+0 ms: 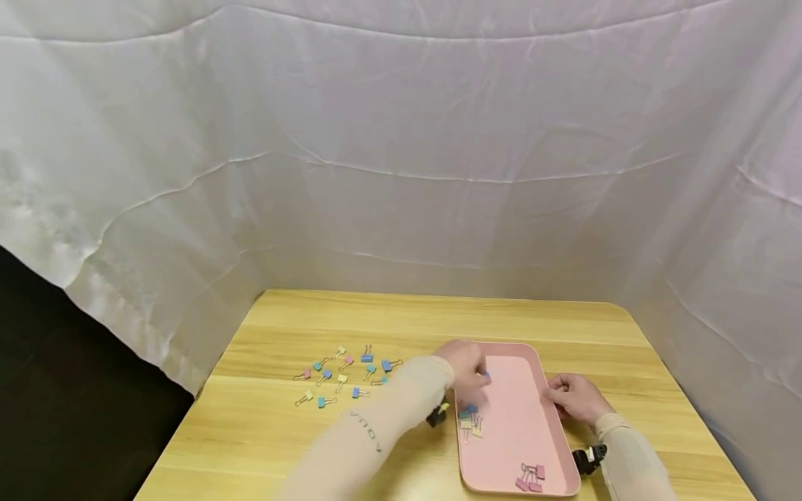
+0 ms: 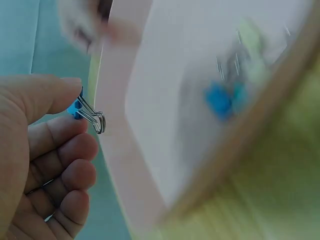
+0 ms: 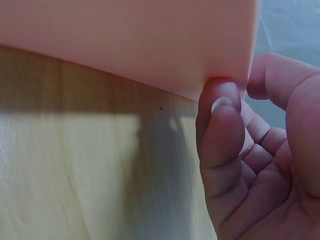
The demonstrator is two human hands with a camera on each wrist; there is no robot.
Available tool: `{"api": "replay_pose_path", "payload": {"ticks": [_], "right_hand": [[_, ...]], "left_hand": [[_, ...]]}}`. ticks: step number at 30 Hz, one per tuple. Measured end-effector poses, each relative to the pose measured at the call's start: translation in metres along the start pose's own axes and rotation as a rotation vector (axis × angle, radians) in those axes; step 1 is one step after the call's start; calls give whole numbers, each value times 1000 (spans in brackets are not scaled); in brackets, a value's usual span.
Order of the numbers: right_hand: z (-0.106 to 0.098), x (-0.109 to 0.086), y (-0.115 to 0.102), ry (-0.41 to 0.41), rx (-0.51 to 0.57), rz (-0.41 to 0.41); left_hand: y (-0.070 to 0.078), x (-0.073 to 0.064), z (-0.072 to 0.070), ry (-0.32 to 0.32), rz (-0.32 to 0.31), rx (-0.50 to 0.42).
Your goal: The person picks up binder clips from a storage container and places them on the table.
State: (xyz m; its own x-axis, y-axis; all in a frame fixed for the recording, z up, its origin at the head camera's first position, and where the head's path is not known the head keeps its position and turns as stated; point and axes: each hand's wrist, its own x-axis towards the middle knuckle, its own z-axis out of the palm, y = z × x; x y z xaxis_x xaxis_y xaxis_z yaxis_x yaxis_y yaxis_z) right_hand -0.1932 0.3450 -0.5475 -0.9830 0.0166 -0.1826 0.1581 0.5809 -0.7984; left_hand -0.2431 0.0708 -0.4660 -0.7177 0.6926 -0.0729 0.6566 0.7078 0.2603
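Note:
Over the far left part of the pink tray, my left hand pinches a blue binder clip between thumb and index finger. The clip's wire handles point toward the tray in the left wrist view, and the other fingers curl loosely below. My right hand grips the tray's right rim with thumb and index finger, as the right wrist view also shows. Inside the tray, a group of blue, teal and yellow binder clips lies by the left wall. Pink binder clips lie together at the near end.
Left of the tray, several binder clips in yellow, pink, blue and teal are scattered on the wooden table. My left forearm reaches across beside them. Pale curtains hang around the table's back and sides.

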Motion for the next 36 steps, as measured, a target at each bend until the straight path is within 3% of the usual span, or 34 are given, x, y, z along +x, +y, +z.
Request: {"api": "replay_pose_path", "payload": {"ticks": [3,7,16,20,23,27,31,36], "right_hand": [[-1,2,1,-3,-1,0],[-2,2,1,-8,2,-6],[-5,1,2,-8,20,9],[-7,-2,1,-15,10,7],[-9,-4,1,-18,6,5],[-12,-4,3,-17,13,11],[-14,-4,4,-14,13,15],[-15,-3,4,-3,15,14]], "left_hand": [[-32,-12,-8,24,-44,-35],[-81,-39,-15,55,-132,-92],[-194,-128,-21,119,-460,-195],[-228,-170,-21,162,-553,-183],[-241,-195,-21,190,-576,-179],[-249,-216,-18,213,-594,-204],[-253,-225,-13,234,-594,-218],[-256,-223,-4,251,-598,-196]]}}
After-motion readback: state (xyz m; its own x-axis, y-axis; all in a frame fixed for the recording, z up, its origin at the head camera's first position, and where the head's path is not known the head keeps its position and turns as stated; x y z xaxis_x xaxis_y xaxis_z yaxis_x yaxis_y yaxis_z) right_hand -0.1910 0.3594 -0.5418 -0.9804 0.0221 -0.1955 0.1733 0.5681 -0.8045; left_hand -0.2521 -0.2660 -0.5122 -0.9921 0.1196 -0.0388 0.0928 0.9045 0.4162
